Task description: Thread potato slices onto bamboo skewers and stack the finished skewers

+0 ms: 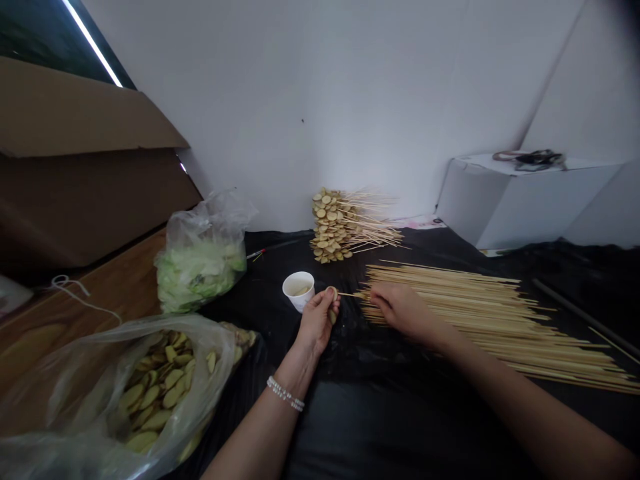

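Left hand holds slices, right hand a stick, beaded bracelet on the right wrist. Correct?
Wrong wrist: the head view shows the beaded bracelet on the left wrist. The left hand does hold slices, the right hand a stick.

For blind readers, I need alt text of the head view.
The left hand holds potato slices at a skewer gripped by the right hand. Nearby are loose skewers, filled skewers, a white cup, bagged slices and bagged greens.

Place: makeshift food-prep spot, home or shop unclear | signs: black sheeting (pixel 370 407), bagged slices (pixel 173 377), skewers (pixel 465 313), cardboard box (pixel 75 120)
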`<state>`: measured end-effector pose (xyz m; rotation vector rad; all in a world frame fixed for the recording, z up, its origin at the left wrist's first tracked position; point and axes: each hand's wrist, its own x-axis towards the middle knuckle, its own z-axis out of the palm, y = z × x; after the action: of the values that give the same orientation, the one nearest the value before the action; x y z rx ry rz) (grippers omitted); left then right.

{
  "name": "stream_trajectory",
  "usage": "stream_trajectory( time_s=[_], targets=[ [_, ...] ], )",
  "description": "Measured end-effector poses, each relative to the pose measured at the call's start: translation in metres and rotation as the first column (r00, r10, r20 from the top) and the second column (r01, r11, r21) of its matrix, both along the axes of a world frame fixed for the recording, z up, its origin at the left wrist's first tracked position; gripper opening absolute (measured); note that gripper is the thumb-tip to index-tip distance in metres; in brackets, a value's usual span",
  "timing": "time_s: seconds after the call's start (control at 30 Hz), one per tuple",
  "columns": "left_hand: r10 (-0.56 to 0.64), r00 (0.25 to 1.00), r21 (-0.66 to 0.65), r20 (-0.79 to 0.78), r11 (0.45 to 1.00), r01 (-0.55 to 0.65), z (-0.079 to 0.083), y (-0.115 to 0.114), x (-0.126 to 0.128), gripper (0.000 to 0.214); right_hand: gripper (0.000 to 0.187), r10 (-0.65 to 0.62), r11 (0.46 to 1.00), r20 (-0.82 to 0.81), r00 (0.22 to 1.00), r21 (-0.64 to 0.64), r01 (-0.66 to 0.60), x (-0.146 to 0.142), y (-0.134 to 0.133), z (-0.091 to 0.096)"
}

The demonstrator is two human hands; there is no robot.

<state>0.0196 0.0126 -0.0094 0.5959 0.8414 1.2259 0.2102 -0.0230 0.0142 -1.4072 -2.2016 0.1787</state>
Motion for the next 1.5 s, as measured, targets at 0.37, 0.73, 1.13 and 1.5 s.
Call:
stream_trajectory(
  time_s=[0.37,0.73,1.13,1.5],
  targets=[
    [-0.029,0.999,0.007,-0.027,1.000,0.030,-0.002,-0.002,0.001,0.027,0.022,-0.021,0.999,0.054,0.998,-0.026,0.022,-0.003,-0.002,0.003],
    [-0.006,0.996,0.006,-0.092,1.000,0.007,-0.005,-0.002,0.002,0.032,0.022,-0.036,0.999,0.203,0.979,-0.018,0.041,-0.010,-0.010,0.008],
    [-0.029,0.997,-0.005,-0.074,1.000,0.029,-0.002,-0.003,0.002,0.032,0.021,-0.004,0.994,0.119,0.993,-0.104,0.016,-0.012,-0.009,0.005],
    [-0.112,0.985,0.024,-0.135,0.993,0.116,-0.006,-0.013,0.013,0.033,0.022,-0.039,0.997,0.104,0.994,-0.059,0.045,-0.018,-0.008,-0.006]
  ],
)
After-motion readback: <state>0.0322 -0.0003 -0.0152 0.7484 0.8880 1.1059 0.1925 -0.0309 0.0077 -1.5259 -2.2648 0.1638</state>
